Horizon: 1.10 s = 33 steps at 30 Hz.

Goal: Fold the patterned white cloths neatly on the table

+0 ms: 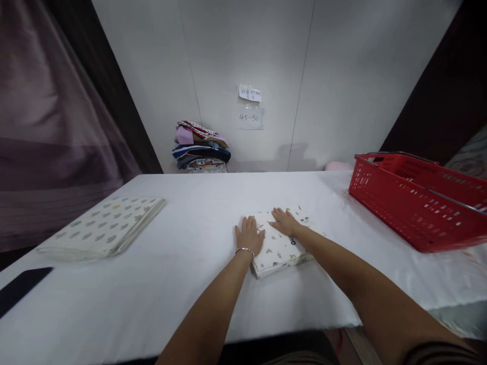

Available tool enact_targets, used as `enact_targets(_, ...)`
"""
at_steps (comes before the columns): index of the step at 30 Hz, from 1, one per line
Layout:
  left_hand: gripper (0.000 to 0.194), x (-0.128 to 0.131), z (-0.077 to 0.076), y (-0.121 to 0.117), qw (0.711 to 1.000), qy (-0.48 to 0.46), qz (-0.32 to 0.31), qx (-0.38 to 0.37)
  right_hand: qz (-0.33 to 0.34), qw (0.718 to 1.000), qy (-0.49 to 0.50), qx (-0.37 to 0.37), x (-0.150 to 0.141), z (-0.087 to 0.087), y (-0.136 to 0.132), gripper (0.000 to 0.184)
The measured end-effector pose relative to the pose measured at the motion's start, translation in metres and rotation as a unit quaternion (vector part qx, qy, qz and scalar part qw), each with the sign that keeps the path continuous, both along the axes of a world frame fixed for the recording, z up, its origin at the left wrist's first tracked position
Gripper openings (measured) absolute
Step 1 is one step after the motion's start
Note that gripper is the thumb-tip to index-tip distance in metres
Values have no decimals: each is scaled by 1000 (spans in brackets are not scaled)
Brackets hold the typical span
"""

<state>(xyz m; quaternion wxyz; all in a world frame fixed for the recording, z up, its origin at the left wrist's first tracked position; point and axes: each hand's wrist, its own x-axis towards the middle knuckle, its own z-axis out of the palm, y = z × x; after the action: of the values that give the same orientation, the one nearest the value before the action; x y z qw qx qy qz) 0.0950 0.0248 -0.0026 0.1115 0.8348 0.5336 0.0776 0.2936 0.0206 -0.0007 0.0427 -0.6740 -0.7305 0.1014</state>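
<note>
A white cloth with small printed figures [279,251] lies folded into a flat, layered rectangle in front of me. My left hand [250,236] rests flat on its left edge, fingers spread, a bracelet at the wrist. Across the upper middle of the same cloth, my right hand [285,223] lies palm down with its fingers stretched out. Neither hand grips anything. My right forearm hides part of the cloth's right side.
Another folded cloth with grey leaf-like prints [106,225] lies at the left of the white table [182,299]. A red plastic basket [411,208] stands at the right. Folded fabrics [201,149] are stacked at the back by the wall. A dark flat object [23,289] sits at the left edge.
</note>
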Motion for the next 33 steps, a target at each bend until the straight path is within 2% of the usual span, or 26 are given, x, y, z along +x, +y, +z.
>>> enact_targets(4, 62, 0, 1, 0, 1000, 0, 1, 2, 2, 1000, 6, -7, -4, 2, 3, 69)
enact_targets(7, 62, -1, 0, 0, 1000, -1, 5, 2, -1, 1000, 19, -18, 8, 10, 0, 65)
enact_targets(9, 62, -1, 1, 0, 1000, -1, 6, 0, -33, 999, 9, -2, 23, 13, -7, 61)
enact_targets(14, 62, 0, 2, 0, 1000, 4, 2, -8, -110, 993, -39, 2, 58, 2, -30, 57)
enact_targets(17, 63, 1, 3, 0, 1000, 8, 1, -10, -116, 993, -37, -1, 65, -3, -33, 56)
enact_targets(22, 63, 1, 3, -1, 1000, 6, 4, -8, -107, 994, -17, -2, 67, -1, -36, 56)
enact_targets(26, 62, 1, 2, -1, 1000, -6, 5, -18, -155, 987, 11, 41, 73, -8, -58, 54)
enact_targets(29, 61, 0, 1, 1, 1000, -19, 4, -19, -189, 980, 48, 47, 76, -14, -77, 53)
enact_targets(33, 59, -1, 1, 2, 999, -43, -1, -20, -209, 975, 49, 52, 76, -12, -92, 52)
